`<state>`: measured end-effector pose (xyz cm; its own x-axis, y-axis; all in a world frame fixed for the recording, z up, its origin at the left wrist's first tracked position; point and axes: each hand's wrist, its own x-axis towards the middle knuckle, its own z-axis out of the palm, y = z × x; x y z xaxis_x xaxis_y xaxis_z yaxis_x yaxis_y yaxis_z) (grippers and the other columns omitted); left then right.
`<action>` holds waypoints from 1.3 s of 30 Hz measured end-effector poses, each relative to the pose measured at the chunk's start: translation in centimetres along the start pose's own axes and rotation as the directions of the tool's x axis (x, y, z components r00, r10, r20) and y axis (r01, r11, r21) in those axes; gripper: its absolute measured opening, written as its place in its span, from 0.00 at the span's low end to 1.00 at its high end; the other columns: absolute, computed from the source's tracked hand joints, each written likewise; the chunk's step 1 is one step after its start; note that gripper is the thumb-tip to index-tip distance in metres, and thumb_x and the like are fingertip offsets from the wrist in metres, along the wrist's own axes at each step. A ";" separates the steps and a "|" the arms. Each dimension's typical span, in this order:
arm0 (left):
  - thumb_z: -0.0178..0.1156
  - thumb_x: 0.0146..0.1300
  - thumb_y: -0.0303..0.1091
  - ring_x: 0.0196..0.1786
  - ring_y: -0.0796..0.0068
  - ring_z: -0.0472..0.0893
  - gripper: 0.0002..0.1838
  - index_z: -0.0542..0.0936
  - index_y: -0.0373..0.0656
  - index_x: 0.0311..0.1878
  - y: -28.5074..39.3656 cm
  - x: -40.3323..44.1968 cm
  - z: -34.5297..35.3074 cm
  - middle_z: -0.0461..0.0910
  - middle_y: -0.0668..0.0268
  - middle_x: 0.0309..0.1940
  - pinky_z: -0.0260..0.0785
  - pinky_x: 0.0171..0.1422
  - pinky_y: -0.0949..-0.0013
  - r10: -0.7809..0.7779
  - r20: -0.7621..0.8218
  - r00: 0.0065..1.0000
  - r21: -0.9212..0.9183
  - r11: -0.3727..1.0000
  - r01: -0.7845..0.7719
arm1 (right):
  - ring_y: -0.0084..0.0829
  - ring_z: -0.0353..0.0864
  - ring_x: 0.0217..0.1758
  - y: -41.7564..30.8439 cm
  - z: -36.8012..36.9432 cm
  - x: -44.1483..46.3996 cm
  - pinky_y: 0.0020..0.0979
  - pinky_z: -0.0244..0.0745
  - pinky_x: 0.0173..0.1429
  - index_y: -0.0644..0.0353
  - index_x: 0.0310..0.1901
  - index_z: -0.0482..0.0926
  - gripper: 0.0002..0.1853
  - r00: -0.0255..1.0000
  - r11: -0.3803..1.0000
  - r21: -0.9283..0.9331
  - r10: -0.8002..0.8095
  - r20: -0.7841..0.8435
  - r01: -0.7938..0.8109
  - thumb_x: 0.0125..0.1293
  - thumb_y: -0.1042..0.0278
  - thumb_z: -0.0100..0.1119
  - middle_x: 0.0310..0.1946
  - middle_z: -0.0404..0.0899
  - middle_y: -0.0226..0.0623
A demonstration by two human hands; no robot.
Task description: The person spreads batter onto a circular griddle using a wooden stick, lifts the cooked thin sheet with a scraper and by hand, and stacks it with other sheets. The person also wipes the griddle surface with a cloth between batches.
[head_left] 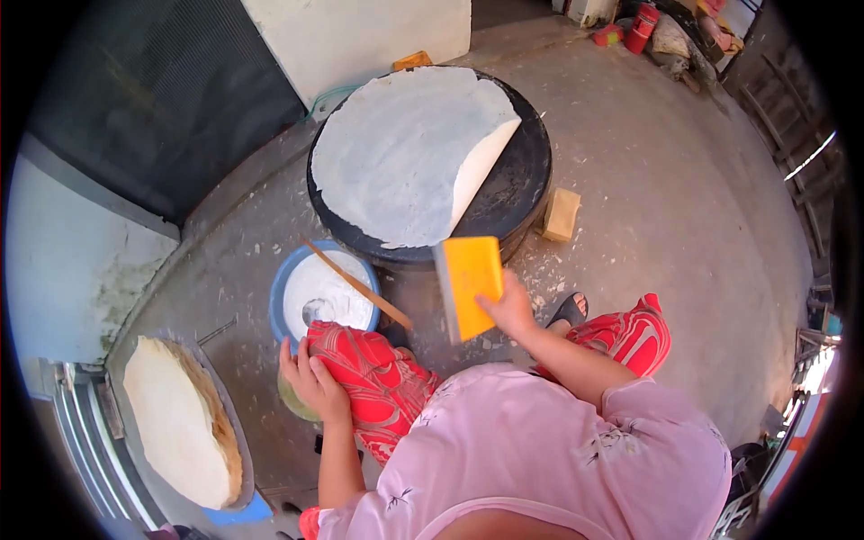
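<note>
A round black griddle (513,193) stands in front of me, with a large thin pale sheet (405,153) spread over most of it. The sheet's right edge is folded over, and dark griddle surface shows beside it. My right hand (510,309) grips a yellow scraper (474,279) with a pale blade, near the griddle's front edge. My left hand (315,382) rests at my left knee with its fingers apart, holding nothing. Just beyond it is a blue basin (281,292) of white batter, with a wooden stick (355,283) lying across its rim.
At the lower left lies a stack of round pale sheets (180,423) on a grey board. A tan block (562,214) sits right of the griddle. A red canister (641,29) and bags stand at the far upper right. A white wall (360,40) rises behind the griddle.
</note>
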<state>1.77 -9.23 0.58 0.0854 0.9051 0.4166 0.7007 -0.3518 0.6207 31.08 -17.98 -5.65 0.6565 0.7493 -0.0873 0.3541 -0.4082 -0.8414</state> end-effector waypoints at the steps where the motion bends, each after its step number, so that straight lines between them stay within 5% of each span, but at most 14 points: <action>1: 0.40 0.66 0.37 0.62 0.54 0.61 0.19 0.72 0.33 0.51 -0.2 0.0 -0.1 0.60 0.51 0.60 0.53 0.64 0.59 0.023 0.008 1.000 0.020 1.000 -0.024 | 0.47 0.77 0.41 -0.6 -0.1 -0.5 0.40 0.72 0.45 0.60 0.45 0.69 0.23 1.000 1.000 -0.001 0.001 0.010 -0.001 0.48 0.62 0.63 0.36 0.77 0.49; 3: 0.41 0.66 0.37 0.62 0.54 0.61 0.19 0.72 0.33 0.51 -0.2 0.0 -0.1 0.60 0.51 0.60 0.53 0.63 0.59 0.024 0.007 1.000 0.017 1.000 -0.024 | 0.44 0.78 0.41 -1.9 -0.5 -0.7 0.39 0.72 0.44 0.58 0.45 0.72 0.20 0.961 0.992 0.034 -0.127 0.246 0.123 0.48 0.65 0.61 0.38 0.78 0.45; 4: 0.41 0.66 0.37 0.61 0.54 0.60 0.19 0.72 0.33 0.51 -0.3 0.0 -0.1 0.60 0.51 0.60 0.53 0.63 0.59 0.032 0.008 0.999 0.009 0.999 -0.032 | 0.44 0.78 0.41 -2.4 -0.7 -0.5 0.39 0.72 0.44 0.58 0.45 0.72 0.20 0.957 0.992 0.033 -0.128 0.259 0.124 0.48 0.65 0.61 0.38 0.78 0.45; 5: 0.41 0.66 0.37 0.61 0.54 0.61 0.19 0.72 0.33 0.51 -0.5 -0.1 -0.1 0.61 0.51 0.60 0.53 0.63 0.59 0.023 0.001 1.000 0.001 1.000 -0.023 | 0.42 0.78 0.39 -3.0 -1.1 0.0 0.38 0.72 0.42 0.57 0.44 0.73 0.19 0.927 0.932 -0.084 -0.336 0.168 0.353 0.48 0.67 0.60 0.36 0.78 0.42; 6: 0.41 0.66 0.37 0.61 0.54 0.61 0.19 0.72 0.33 0.51 -0.7 -0.2 -0.2 0.61 0.51 0.60 0.53 0.63 0.59 0.012 -0.003 1.000 0.008 1.000 -0.012 | 0.40 0.78 0.38 -3.6 -1.4 0.7 0.38 0.72 0.41 0.56 0.43 0.75 0.18 0.836 0.809 -0.214 -0.539 0.101 0.548 0.47 0.69 0.59 0.34 0.78 0.39; 8: 0.41 0.66 0.37 0.61 0.54 0.61 0.19 0.73 0.33 0.51 -1.1 -0.2 -0.1 0.61 0.51 0.60 0.53 0.63 0.60 0.056 -0.025 0.998 0.005 0.998 -0.056 | 0.36 0.76 0.33 -4.3 -2.1 2.0 0.36 0.71 0.36 0.53 0.42 0.76 0.17 0.761 0.696 -0.317 -0.622 0.183 0.644 0.45 0.71 0.58 0.30 0.76 0.32; 10: 0.41 0.66 0.38 0.61 0.53 0.61 0.20 0.73 0.32 0.50 -0.6 -0.2 -0.2 0.62 0.51 0.60 0.53 0.63 0.60 0.018 -0.037 0.999 -0.033 0.999 -0.019 | 0.32 0.74 0.31 -4.4 -2.0 3.4 0.34 0.70 0.35 0.51 0.41 0.77 0.17 0.524 0.374 -0.445 -0.804 0.282 0.814 0.45 0.70 0.57 0.27 0.73 0.29; 18: 0.44 0.64 0.35 0.62 0.52 0.61 0.18 0.72 0.33 0.52 -0.2 0.1 0.0 0.62 0.51 0.59 0.53 0.63 0.59 0.060 -0.021 0.998 -0.019 0.998 -0.061 | 0.30 0.74 0.31 -7.6 6.3 8.7 0.31 0.70 0.34 0.51 0.39 0.77 0.13 0.450 0.272 -0.505 -0.851 0.271 0.819 0.49 0.69 0.51 0.26 0.73 0.29; 22: 0.41 0.66 0.38 0.60 0.56 0.63 0.20 0.72 0.32 0.51 -0.2 0.2 0.2 0.62 0.52 0.59 0.53 0.64 0.60 0.070 -0.016 0.997 -0.005 0.998 -0.070 | 0.33 0.75 0.30 -10.1 7.4 10.4 0.32 0.70 0.33 0.52 0.38 0.77 0.13 0.555 0.394 -0.537 -0.814 0.174 0.746 0.47 0.71 0.53 0.26 0.74 0.31; 27: 0.42 0.65 0.35 0.59 0.55 0.63 0.19 0.72 0.32 0.51 -0.8 0.0 0.2 0.62 0.52 0.59 0.54 0.63 0.61 0.040 -0.059 0.997 0.003 0.999 -0.040 | 0.40 0.78 0.39 -11.8 2.4 6.8 0.34 0.74 0.42 0.55 0.44 0.77 0.17 0.753 0.721 -0.250 -0.655 0.055 0.646 0.50 0.69 0.58 0.36 0.79 0.40; 30: 0.49 0.60 0.30 0.61 0.49 0.62 0.18 0.72 0.35 0.53 -1.6 0.0 0.3 0.62 0.49 0.59 0.53 0.64 0.56 0.036 -0.047 0.998 0.000 0.999 -0.036 | 0.38 0.79 0.42 -9.2 -0.7 5.1 0.31 0.73 0.46 0.56 0.46 0.77 0.20 0.844 0.840 -0.134 -0.496 0.203 0.526 0.47 0.69 0.60 0.40 0.79 0.41; 34: 0.55 0.55 0.30 0.62 0.47 0.60 0.25 0.66 0.36 0.58 -2.0 0.3 0.4 0.61 0.46 0.59 0.52 0.65 0.54 0.068 -0.051 0.996 -0.023 0.997 -0.070 | 0.26 0.79 0.41 -6.6 -4.1 4.7 0.26 0.71 0.48 0.65 0.44 0.76 0.18 0.803 0.917 0.072 -0.380 0.459 0.393 0.48 0.75 0.60 0.37 0.80 0.37; 37: 0.56 0.55 0.31 0.64 0.48 0.58 0.29 0.61 0.35 0.61 -1.9 -0.3 -0.1 0.59 0.46 0.61 0.49 0.68 0.56 0.005 -0.153 0.988 -0.033 0.999 -0.010 | 0.26 0.75 0.42 -5.2 -6.2 4.3 0.27 0.69 0.49 0.66 0.45 0.74 0.19 0.803 0.930 0.025 -0.330 0.496 0.367 0.48 0.80 0.58 0.38 0.77 0.36; 39: 0.56 0.55 0.31 0.66 0.50 0.55 0.33 0.57 0.35 0.64 -1.6 -0.6 -1.5 0.57 0.48 0.62 0.46 0.69 0.59 -0.071 -0.265 0.962 -0.264 0.965 -0.002 | 0.27 0.74 0.43 -4.3 -6.9 4.5 0.26 0.68 0.50 0.67 0.46 0.73 0.19 0.784 0.931 0.036 -0.326 0.528 0.363 0.48 0.81 0.58 0.38 0.76 0.36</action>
<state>-0.49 -9.53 0.31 -0.1554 0.8319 0.5328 0.4889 -0.4039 0.7732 37.12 -16.44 1.24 0.0477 0.9960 -0.0752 0.5438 -0.0890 -0.8344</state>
